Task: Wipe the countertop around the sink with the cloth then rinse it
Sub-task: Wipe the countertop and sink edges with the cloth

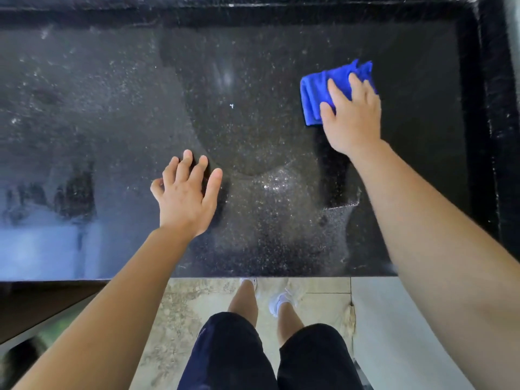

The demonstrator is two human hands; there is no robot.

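Note:
A folded blue cloth (318,94) lies on the black speckled countertop (98,122) at the right. My right hand (351,114) presses flat on the cloth, fingers straight and spread, covering its near right part. My left hand (187,192) rests on the countertop near the middle front, fingers spread and holding nothing. No sink or tap shows in this view.
A raised black rim (484,108) runs along the back and right side of the countertop. The front edge (253,275) meets a tiled floor (180,305) where my legs and white shoes stand. The left of the counter reflects bright light.

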